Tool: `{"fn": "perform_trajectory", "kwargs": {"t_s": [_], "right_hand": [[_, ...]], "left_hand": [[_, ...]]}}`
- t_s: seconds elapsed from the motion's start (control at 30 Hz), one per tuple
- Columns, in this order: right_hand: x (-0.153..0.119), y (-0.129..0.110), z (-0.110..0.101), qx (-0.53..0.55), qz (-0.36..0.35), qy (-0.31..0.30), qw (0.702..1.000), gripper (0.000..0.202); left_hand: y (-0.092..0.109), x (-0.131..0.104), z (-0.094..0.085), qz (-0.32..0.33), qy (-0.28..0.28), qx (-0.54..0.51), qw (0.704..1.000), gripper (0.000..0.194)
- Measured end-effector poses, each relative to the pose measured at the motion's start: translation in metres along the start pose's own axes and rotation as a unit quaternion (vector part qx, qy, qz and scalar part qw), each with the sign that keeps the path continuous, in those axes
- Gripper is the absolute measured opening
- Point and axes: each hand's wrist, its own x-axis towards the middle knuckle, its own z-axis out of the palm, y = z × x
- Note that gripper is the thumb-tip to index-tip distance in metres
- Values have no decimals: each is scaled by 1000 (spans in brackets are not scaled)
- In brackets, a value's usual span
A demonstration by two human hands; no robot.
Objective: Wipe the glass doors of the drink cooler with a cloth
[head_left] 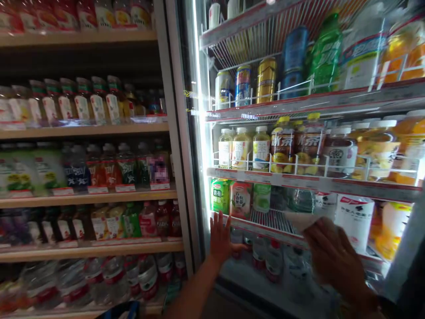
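My left hand (222,241) is open, fingers spread and thumb out, at the front edge of the fridge's lower shelf (265,226). Just beyond its fingertips stand a green carton (219,196) and a pinkish-red carton (240,200), with a green-labelled bottle (262,197) beside them. My right hand (332,257) is closed and blurred at the right part of that shelf. From its fingers a pale, flat shape (297,220) reaches over the shelf; the blur hides what it is. Behind this hand are a large clear container (301,200) and a white cylindrical pack (354,221).
Tea bottles (282,146) line the shelf above, behind a white wire rail. Cans (266,79) and large bottles (327,53) stand higher. A metal frame (179,133) separates the fridge from wooden shelves (83,252) full of bottles at left. More bottles (274,261) stand below.
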Motion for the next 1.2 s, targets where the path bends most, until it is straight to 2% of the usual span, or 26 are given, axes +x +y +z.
{"fn": "perform_trajectory", "kwargs": {"t_s": [0.03, 0.1, 0.17, 0.23, 0.33, 0.4, 0.47, 0.53, 0.6, 0.7, 0.77, 0.83, 0.87, 1.0, 1.07, 1.13, 1.2], "right_hand": [[11, 4, -5, -4, 68, 24, 997, 63], [24, 8, -12, -3, 159, 65, 985, 60], [19, 2, -12, 9, 193, 74, 978, 56], [-1, -12, -3, 33, 179, 61, 981, 55], [-38, -36, 16, 80, 103, 56, 990, 51], [-52, -46, 24, 94, 59, 51, 993, 49], [-53, -47, 22, 95, 44, 38, 994, 48], [-44, -39, 14, 85, 70, 29, 994, 50], [-31, -22, 2, 54, 137, 49, 988, 53], [-15, 7, -11, -23, 260, 140, 955, 58], [-10, 18, -13, -60, 294, 199, 933, 60], [-8, 14, -6, -73, 287, 215, 931, 62], [-9, 6, -1, -71, 275, 203, 937, 63], [-20, -43, 23, -14, 171, 87, 981, 52], [-26, -59, 30, 22, 111, 58, 992, 46], [-29, -58, 29, 32, 88, 51, 994, 42], [-30, -42, 21, 6, 116, 57, 992, 42]], "left_hand": [[1, 1, -4, 4, -2, 2, 1000, 130], [4, 3, -15, 1, -16, 3, 1000, 128], [13, 8, -27, -16, -38, -7, 999, 125], [27, 18, -38, -13, -42, -26, 999, 118], [58, 44, -47, 68, -18, -52, 996, 96], [78, 65, -45, 121, -8, -55, 991, 79], [94, 82, -38, 130, -11, -46, 990, 67], [103, 90, -28, 121, -4, -41, 992, 62], [107, 91, -18, 113, 11, -39, 993, 62], [107, 86, -11, 106, 23, -42, 993, 63], [107, 84, -10, 104, 26, -50, 993, 64], [107, 84, -10, 101, 31, -62, 992, 64], [107, 85, -11, 101, 34, -67, 992, 64], [108, 88, -13, 97, 45, -83, 991, 64], [109, 90, -14, 100, 54, -85, 990, 61], [109, 91, -15, 103, 64, -80, 989, 60], [109, 92, -16, 100, 69, -74, 990, 60]]}}
